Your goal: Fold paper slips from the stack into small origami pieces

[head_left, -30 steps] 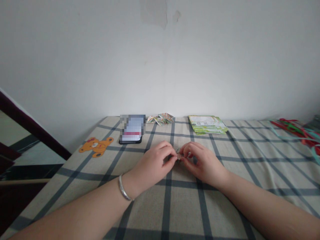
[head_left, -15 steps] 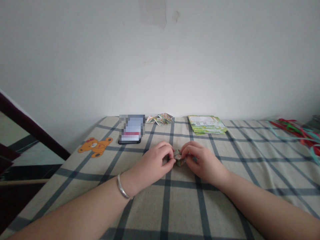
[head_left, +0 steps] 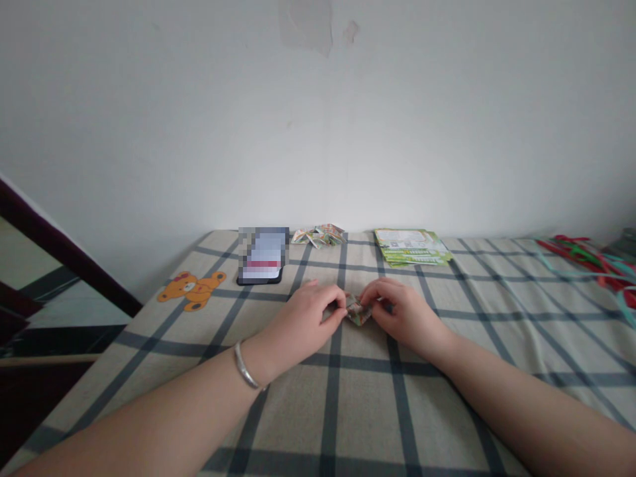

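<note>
Paper (head_left: 358,314), patterned and folded, sits between the left hand (head_left: 314,313) and right hand (head_left: 403,311), its sides pinched in their curled fingers. Both forearms (head_left: 169,404) slant inward over the checked surface (head_left: 288,424), backs of the hands turned up.

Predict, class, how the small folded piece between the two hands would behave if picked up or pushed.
The folded piece looks like paper, so it is probably light. Its creased facets suggest some stiffness, though squeezing might crush it. Its angular outline makes sliding on the tablecloth likelier than rolling.
</note>
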### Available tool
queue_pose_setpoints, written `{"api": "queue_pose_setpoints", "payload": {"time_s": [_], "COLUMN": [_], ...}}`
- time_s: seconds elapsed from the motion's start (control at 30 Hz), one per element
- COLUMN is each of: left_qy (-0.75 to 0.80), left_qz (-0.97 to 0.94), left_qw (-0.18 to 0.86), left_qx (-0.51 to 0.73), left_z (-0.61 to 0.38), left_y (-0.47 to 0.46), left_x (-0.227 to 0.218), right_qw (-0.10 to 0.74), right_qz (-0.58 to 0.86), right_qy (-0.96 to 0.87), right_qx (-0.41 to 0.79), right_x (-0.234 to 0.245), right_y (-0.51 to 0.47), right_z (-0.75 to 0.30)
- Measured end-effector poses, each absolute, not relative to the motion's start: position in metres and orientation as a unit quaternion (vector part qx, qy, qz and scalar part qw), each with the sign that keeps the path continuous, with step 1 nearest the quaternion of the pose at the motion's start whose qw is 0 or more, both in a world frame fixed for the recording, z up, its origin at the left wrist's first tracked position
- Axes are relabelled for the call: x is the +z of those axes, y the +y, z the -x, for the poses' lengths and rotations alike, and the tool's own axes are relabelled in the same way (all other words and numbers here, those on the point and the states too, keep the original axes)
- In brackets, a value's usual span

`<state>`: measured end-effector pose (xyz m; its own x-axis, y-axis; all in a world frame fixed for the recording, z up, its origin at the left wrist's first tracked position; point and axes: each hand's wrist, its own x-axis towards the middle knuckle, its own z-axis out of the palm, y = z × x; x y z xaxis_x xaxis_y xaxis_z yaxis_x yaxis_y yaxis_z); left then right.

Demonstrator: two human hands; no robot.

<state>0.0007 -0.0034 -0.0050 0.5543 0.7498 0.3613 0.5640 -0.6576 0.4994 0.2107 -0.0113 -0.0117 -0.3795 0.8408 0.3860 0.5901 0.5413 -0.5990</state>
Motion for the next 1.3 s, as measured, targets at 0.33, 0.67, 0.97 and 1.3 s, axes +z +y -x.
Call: {"api": "queue_pose_setpoints", "payload": {"time_s": [0.33,0.67,0.97,1.3], "left_qy": [0.343,0.342,0.355,0.362], "left_qz": [-0.883,-0.891,-0.888,-0.889], "left_qw": [0.133,0.092,0.093,0.093], "left_qx": [0.293,0.283,0.277,0.266], "left_z": [0.0,-0.001,-0.002,-0.003], "left_y": [0.0,-0.001,0.0,-0.002], "left_x": [-0.01,-0.011,-0.016,-0.011], "right_qw": [0.313,0.255,0.24,0.243], "right_qz": [0.448,0.453,0.476,0.494], "right_qy": [-0.828,-0.85,-0.842,-0.831], "right_qx": [0.123,0.081,0.084,0.075], "right_x": [-0.01,-0.002,-0.002,-0.003], "right_y": [-0.012,-0.016,-0.016,-0.021], "right_z": [-0.209,-0.21,-0.206,-0.199]}}
